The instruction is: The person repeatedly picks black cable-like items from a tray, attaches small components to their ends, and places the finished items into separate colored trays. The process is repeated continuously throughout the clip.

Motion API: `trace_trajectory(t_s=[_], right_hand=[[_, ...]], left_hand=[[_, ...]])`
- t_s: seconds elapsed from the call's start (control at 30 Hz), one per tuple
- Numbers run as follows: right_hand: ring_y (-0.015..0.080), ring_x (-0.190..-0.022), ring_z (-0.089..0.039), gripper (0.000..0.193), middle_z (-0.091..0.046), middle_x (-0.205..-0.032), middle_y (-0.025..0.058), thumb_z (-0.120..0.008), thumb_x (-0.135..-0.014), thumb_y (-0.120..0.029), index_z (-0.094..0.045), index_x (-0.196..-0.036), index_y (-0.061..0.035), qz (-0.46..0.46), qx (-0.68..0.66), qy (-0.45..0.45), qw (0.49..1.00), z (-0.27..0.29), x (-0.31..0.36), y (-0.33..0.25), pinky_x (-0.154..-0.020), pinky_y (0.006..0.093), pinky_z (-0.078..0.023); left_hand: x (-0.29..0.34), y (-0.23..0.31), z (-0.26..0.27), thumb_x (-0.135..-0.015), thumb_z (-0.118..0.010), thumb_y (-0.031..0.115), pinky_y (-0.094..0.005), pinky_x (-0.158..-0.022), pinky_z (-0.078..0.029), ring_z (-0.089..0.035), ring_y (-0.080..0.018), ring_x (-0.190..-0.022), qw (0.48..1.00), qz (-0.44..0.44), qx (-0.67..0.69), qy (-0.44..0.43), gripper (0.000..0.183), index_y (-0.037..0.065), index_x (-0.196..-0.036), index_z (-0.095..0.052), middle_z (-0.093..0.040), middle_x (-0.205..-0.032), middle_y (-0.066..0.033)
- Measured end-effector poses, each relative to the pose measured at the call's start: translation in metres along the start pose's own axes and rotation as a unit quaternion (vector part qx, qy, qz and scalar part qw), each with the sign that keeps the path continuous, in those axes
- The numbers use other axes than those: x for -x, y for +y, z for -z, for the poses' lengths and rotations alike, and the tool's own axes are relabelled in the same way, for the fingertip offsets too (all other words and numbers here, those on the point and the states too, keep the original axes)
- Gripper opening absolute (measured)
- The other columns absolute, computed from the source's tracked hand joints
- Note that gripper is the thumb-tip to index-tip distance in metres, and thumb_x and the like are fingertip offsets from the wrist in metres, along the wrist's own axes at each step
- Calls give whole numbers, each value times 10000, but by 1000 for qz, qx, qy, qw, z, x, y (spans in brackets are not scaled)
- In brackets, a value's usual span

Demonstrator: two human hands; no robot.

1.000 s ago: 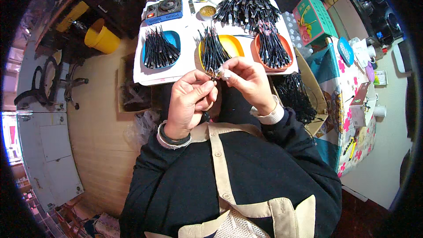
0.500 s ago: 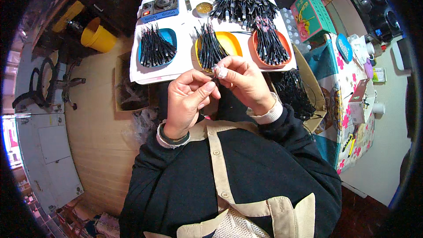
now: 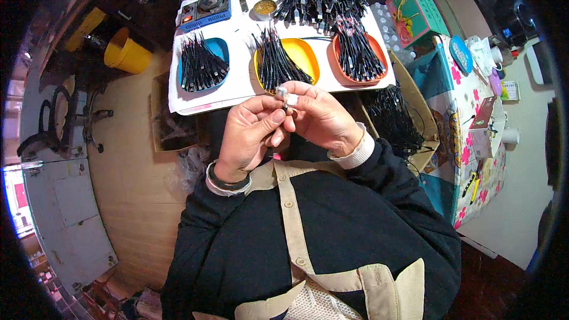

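Note:
My left hand (image 3: 252, 133) and my right hand (image 3: 323, 115) meet in front of my chest, just short of the table's near edge. Both are closed in a pinch, fingertips almost touching. Between them is something small and dark, mostly hidden by the fingers. White wrapping (image 3: 291, 100) covers the tips of my right thumb and index finger. Just beyond the hands, black cables with metal plugs (image 3: 278, 65) fan across a yellow tray (image 3: 311, 59). Similar cable bundles lie on a blue tray (image 3: 221, 47) to the left and an orange-red tray (image 3: 383, 71) to the right.
A large cable pile (image 3: 323, 0) covers the table's far right. Behind the trays stand a blue fan unit (image 3: 207, 15) and a round dish (image 3: 264, 8) of amber bits. A cardboard box of cables (image 3: 394, 118) sits right of my arm; a yellow bin (image 3: 127, 53) stands left.
The view has shifted slightly, so the table appears a little further left. My fingertips have drawn closer together, and the right hand has turned, its wrapped index fingertip now standing higher.

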State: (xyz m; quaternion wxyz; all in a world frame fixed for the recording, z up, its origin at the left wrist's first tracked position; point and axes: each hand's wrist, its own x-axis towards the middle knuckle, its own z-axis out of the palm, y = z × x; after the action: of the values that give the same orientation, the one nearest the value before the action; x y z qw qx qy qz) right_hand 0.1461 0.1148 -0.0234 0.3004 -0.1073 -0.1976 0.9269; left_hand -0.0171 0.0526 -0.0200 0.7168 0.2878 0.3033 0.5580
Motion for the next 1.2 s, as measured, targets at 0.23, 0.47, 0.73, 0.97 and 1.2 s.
trace_trajectory(t_s=[0.23,0.47,0.73,0.97,1.2], right_hand=[[107,-770,-636,143,-647,-911,45,-580,-963,-146,-574,-1022,-17,87,229,26,969,10,7,-5,-729,238,-513],[72,-766,-583,175,-632,-832,18,-609,-943,-178,-599,-953,-3,78,386,122,911,34,4,-10,-728,241,-475],[322,-757,-679,195,-679,-795,195,-650,-828,-169,-701,-914,-2,245,754,421,442,113,31,-149,-709,404,-522],[354,-760,-670,216,-674,-787,202,-690,-771,-196,-696,-845,7,141,812,417,385,159,16,-164,-707,421,-514],[198,-618,-615,175,-627,-686,102,-695,-821,-173,-645,-844,-7,266,786,387,402,90,33,-148,-617,314,-484]], left_hand=[[-6,1,5,-952,-571,79,-183,-497,-399,-502,-91,-538,995,71,62,-25,124,-23,-1017,-598,-655,-797,-117],[-15,-22,-3,-954,-575,48,-171,-465,-316,-425,-12,-533,946,-72,-309,70,183,-74,-1077,-635,-650,-765,-45],[-31,-32,1,-975,-535,69,-162,-453,-310,-416,-31,-485,973,-35,-213,81,135,-52,-983,-593,-650,-759,-111],[-30,-37,-4,-973,-548,96,-168,-471,-368,-518,-67,-524,980,-17,-180,81,151,-42,-1001,-603,-680,-814,-135],[-20,-28,-14,-979,-541,108,-245,-646,-542,-669,-179,-732,984,-64,-96,133,159,-30,-1019,-609,-690,-917,-160]])
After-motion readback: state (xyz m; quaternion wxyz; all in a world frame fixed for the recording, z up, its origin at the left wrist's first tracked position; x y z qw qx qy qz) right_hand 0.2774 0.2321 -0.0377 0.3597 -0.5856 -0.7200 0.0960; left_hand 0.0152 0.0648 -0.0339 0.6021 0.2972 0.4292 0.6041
